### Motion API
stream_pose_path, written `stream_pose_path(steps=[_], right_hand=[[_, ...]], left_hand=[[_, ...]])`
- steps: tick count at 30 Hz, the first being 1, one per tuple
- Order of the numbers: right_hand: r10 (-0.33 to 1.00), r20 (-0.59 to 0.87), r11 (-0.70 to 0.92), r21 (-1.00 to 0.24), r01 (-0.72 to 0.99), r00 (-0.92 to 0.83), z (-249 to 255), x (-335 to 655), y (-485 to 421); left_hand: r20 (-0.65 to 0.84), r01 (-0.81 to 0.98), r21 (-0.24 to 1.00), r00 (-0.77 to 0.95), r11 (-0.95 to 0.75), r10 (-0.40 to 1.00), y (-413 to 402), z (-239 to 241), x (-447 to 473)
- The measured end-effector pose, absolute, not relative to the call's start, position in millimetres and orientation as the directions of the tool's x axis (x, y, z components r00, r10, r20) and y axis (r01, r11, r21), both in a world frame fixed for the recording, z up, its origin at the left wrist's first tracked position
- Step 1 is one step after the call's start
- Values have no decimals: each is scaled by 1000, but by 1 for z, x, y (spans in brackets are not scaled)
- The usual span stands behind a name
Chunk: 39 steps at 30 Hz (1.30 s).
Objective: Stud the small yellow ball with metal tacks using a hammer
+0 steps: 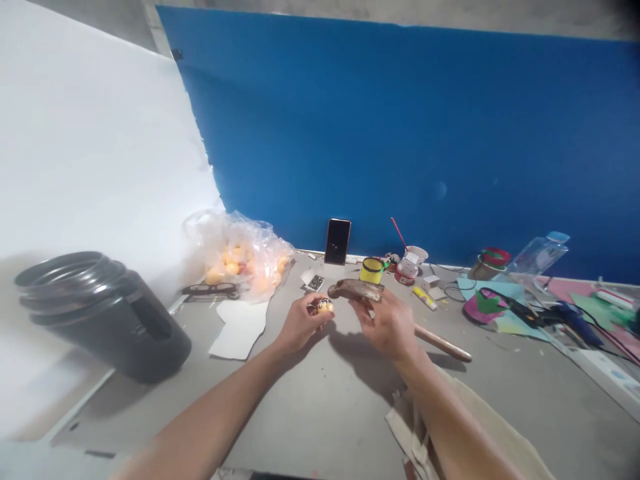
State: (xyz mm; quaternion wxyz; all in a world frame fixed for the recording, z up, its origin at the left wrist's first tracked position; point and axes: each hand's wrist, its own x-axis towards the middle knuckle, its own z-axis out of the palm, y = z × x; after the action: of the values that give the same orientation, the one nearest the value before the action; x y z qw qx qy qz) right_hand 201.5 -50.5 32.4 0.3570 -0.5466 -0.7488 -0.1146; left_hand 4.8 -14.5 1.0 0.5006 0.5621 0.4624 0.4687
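My left hand (303,322) pinches a small yellow ball (326,306) that has dark and white marks on its upper side. In my right hand (390,323) is a hammer (355,289), gripped close below its metal head. The hammer's wooden handle slants down to the right past my wrist. The head is just right of the ball and a little above it, apparently apart from it. Behind my left hand an open little box (314,283) holds small dark metal pieces, too small to name. A torn white sheet of paper (239,330) lies left of that hand.
A large dark bottle (115,320) stands at the left, near a plastic bag of yellow balls (240,260) and glasses (210,289). A phone (338,241) leans on the blue panel. Right are yellow tape (371,269), a glue gun (577,323), a power strip (613,377) and cloth (465,407).
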Motion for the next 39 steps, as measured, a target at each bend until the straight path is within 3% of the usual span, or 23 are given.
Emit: stream_pose_path(steps=[7, 11, 16, 21, 26, 32, 39], right_hand=[[725, 620, 449, -95, 889, -300, 32, 199, -52], [697, 680, 434, -146, 889, -228, 32, 199, -53], [731, 595, 468, -83, 880, -333, 31, 196, -53], [682, 685, 468, -138, 873, -257, 31, 199, -52], [738, 608, 457, -131, 880, -293, 29, 201, -48], [773, 628, 295, -232, 927, -89, 29, 213, -39], [956, 281, 146, -199, 969, -86, 17, 218, -23]], left_hand=[[146, 122, 981, 71, -154, 987, -14, -3, 5], [173, 122, 977, 37, -177, 984, -14, -5, 5], [117, 39, 992, 82, -121, 990, -14, -7, 7], [32, 87, 996, 68, -38, 997, -14, -4, 7], [-21, -46, 999, 122, 27, 992, -16, 0, 6], [-82, -295, 944, 224, 147, 971, -12, -4, 4], [-204, -592, 698, 375, 403, 904, 0, -3, -6]])
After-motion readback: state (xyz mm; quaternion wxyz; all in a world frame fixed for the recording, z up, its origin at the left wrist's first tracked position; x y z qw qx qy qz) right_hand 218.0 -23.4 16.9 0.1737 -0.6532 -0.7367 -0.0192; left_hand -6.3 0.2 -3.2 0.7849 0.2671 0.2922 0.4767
